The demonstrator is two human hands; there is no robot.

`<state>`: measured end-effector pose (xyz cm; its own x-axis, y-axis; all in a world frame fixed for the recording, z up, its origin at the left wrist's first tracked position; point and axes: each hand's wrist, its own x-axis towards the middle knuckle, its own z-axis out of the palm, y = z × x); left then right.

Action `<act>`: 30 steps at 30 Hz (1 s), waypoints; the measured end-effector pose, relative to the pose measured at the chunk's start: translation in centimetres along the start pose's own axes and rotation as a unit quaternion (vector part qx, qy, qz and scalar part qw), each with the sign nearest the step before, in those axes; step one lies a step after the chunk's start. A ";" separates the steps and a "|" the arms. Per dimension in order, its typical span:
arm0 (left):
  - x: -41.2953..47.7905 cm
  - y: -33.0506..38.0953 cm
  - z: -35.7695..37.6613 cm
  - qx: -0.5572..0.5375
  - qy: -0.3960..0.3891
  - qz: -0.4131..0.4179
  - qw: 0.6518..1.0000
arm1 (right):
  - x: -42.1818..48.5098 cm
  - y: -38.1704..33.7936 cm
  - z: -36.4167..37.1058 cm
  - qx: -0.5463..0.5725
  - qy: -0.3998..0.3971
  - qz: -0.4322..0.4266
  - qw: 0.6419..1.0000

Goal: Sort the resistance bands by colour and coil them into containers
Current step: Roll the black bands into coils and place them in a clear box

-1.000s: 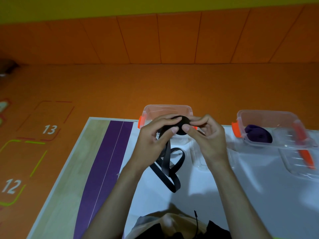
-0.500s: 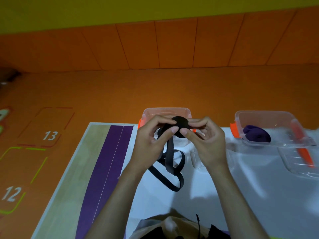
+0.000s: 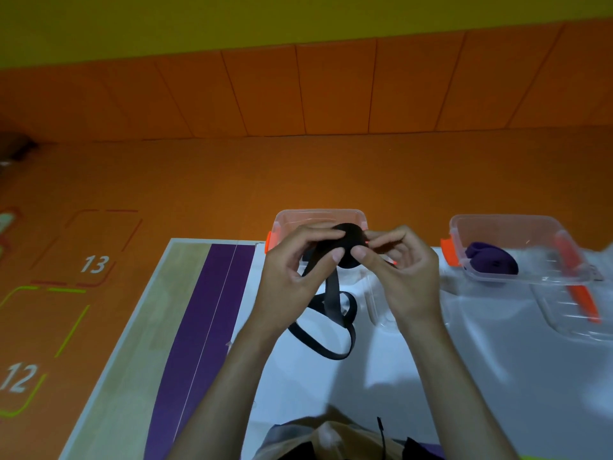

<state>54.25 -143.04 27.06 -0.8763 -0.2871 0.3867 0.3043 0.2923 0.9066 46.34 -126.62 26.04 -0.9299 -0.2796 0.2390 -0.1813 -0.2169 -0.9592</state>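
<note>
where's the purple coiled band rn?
Head view, right side: the coiled purple resistance band lies inside the clear plastic container with orange latches, to the right of the right hand, which pinches the black resistance band.

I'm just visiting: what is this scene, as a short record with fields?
left hand: holds the black band by its coil
right hand: pinches the same coil
black band: partly coiled, loose tail lying on the white table
left container: clear, behind the hands, contents unclear
right container: clear, holds a coiled purple band
</note>
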 end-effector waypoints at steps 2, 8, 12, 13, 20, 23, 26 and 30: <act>-0.2 -0.2 -0.2 0.009 0.003 -0.002 1.000 | -0.1 -0.1 0.1 0.018 0.002 -0.003 1.000; 0.4 0.8 -0.4 0.036 -0.008 0.030 0.999 | -0.2 -0.6 0.5 0.029 -0.024 -0.018 0.999; 0.3 1.2 0.2 0.009 0.024 0.019 0.999 | 0.0 -0.9 0.0 0.017 0.002 -0.036 0.999; 0.2 1.1 0.2 0.007 0.032 0.011 0.999 | 0.0 -1.0 0.0 0.024 0.005 -0.041 0.999; 0.6 0.7 -0.6 0.025 -0.005 0.035 0.999 | -0.2 -1.1 0.7 0.067 -0.018 -0.018 0.997; 0.6 1.0 -0.1 0.015 0.015 0.041 0.999 | 0.1 -1.4 0.4 0.050 0.005 -0.013 0.999; 0.4 0.7 0.1 -0.008 0.029 0.040 0.999 | 0.0 -1.4 0.4 0.052 0.013 -0.021 0.998; 0.9 0.5 -1.0 0.000 0.007 0.046 0.999 | -0.1 -1.6 0.8 0.084 -0.018 -0.015 0.996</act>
<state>54.04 -144.07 28.03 -0.8392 -0.2721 0.4708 0.3830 0.3188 0.8670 47.02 -126.97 27.70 -0.9127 -0.3028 0.2745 -0.1497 -0.3773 -0.9139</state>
